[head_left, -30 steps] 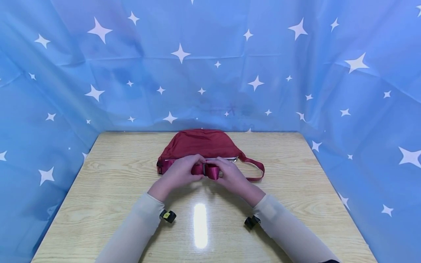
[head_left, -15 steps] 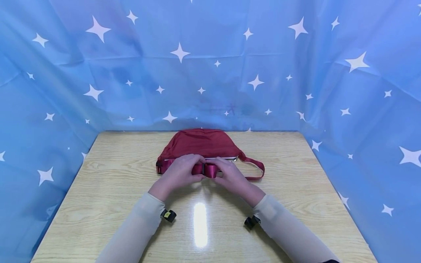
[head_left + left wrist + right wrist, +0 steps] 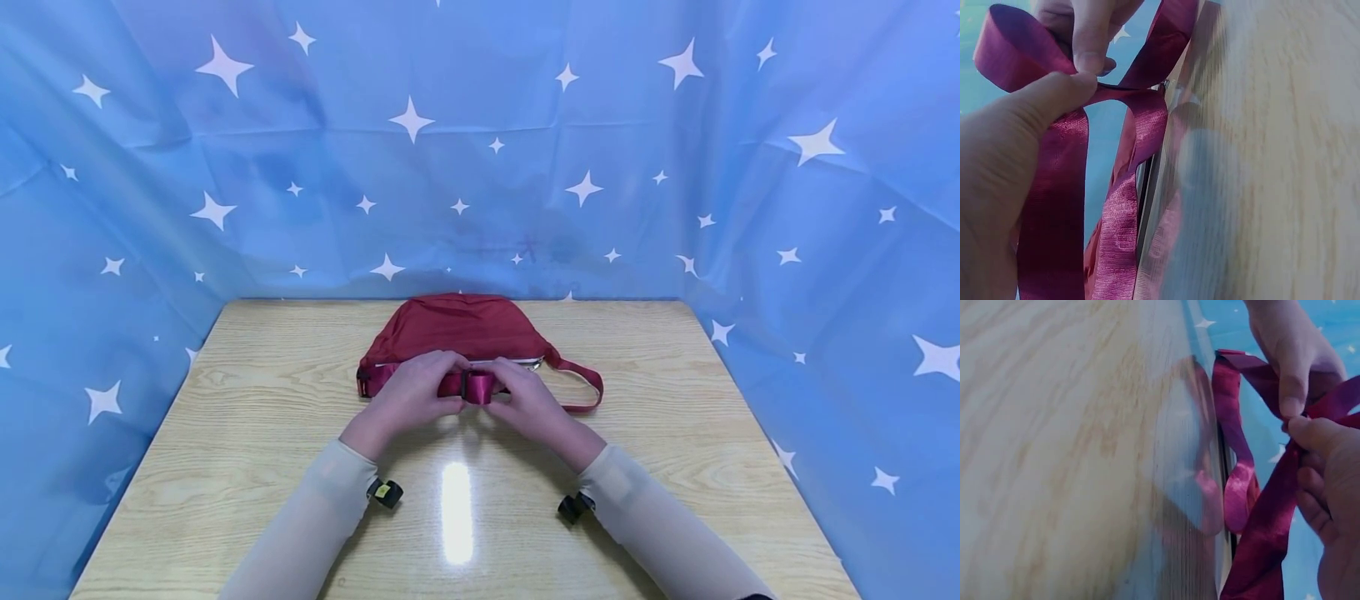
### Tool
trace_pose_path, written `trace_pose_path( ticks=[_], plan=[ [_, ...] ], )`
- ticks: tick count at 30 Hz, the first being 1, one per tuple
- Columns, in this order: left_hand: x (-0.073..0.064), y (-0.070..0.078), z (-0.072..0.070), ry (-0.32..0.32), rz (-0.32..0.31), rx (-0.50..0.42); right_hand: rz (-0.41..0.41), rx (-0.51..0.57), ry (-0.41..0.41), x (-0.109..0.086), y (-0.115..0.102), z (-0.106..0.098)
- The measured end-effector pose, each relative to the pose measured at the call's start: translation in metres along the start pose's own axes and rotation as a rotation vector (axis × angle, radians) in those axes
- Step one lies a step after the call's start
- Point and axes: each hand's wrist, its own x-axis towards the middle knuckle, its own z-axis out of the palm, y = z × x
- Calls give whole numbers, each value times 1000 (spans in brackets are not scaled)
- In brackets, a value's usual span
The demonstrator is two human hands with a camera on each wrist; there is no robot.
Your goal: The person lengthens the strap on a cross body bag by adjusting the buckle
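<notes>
A dark red waist bag [image 3: 457, 325] lies at the far middle of the table, its zip facing me. In front of it, both hands pinch its shiny crimson strap [image 3: 1054, 212] close together. My left hand [image 3: 414, 392] holds the strap just left of a dark slider buckle [image 3: 464, 385]. My right hand [image 3: 531, 404] grips it on the right, where a short loop of webbing bulges between the hands. Thumb tips nearly meet in the left wrist view, where the right hand [image 3: 1094, 28] is across from the left. The fingers hide most of the buckle.
A black side buckle [image 3: 363, 382] sits at the bag's left end. A thin red strap loop [image 3: 592, 387] lies on the wooden table [image 3: 300, 367] at the right. Blue star-patterned cloth [image 3: 480, 208] hangs behind and along both sides.
The webbing loop between the hands has become a little narrower and shifted slightly left. The right thumb has edged toward the left hand. The bag stays in place.
</notes>
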Motion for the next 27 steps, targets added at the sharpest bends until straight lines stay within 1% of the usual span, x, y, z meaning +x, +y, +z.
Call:
trace_pose_path(
  ticks=[4,7,10,15,19,22,27],
  plan=[
    [0,-2,1,-2,1,16,7,-1,-19,-1,0,-2],
    [0,-3,2,-3,5,23,-4,-19,-5,-1,0,-5],
    [0,-4,2,-2,7,23,-59,-33,37,0,-4,-9],
    [1,-5,2,-7,6,28,-192,-59,90,6,-18,-14],
    [1,-5,2,-11,14,46,-243,-125,103,13,-28,-14],
    [1,-5,2,-14,18,51,-248,-153,99,15,-31,-13],
    [1,-4,2,-10,7,42,-229,-107,84,15,-31,-15]
  ],
)
